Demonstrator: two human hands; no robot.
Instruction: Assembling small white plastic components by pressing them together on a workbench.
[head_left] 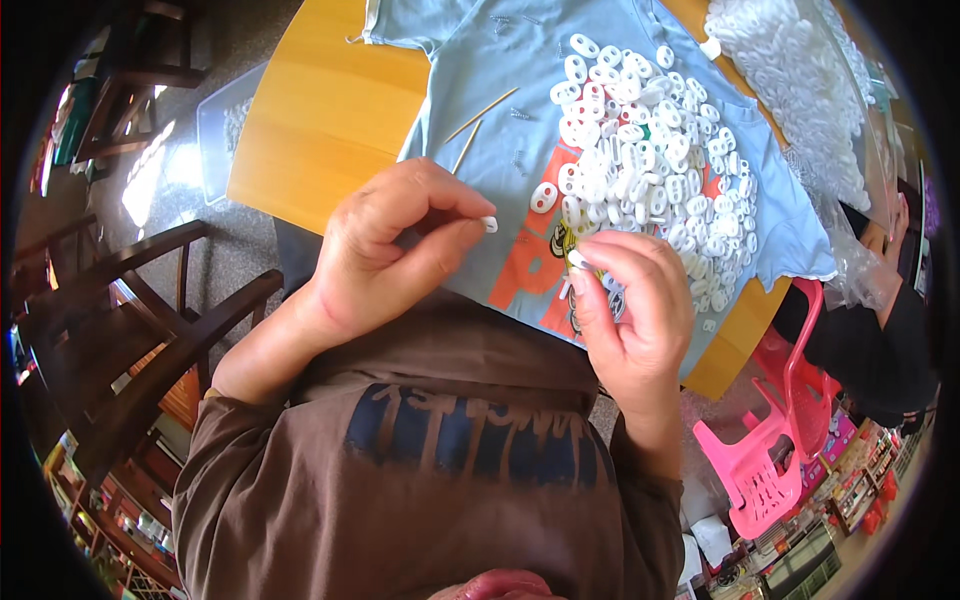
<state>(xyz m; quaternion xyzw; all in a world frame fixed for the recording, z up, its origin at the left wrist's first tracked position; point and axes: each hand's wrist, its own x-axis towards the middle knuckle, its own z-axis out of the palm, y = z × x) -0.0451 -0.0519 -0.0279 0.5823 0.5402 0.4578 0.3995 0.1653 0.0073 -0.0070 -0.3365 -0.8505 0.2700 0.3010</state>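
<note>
My left hand [400, 235] is closed in a pinch, with a small white plastic piece [489, 225] at its fingertips. To its right, my right hand [640, 300] pinches another small white plastic piece [577, 259] between thumb and forefinger. The two pieces are apart. Just beyond the hands, a heap of white oval plastic pieces with two holes [640, 165] lies on a light blue T-shirt [455, 60] with an orange print. One two-holed oval piece [543, 197] sits at the heap's left edge. Small metal springs [519, 114] lie on the shirt, left of the heap.
Two thin wooden sticks [480, 113] rest on the shirt over a wooden table [320, 110]. A clear bag of white pieces [790, 90] stands far right, near another person's hand [893, 235]. A pink plastic chair [760, 450] is at right, dark wooden chairs [160, 340] at left.
</note>
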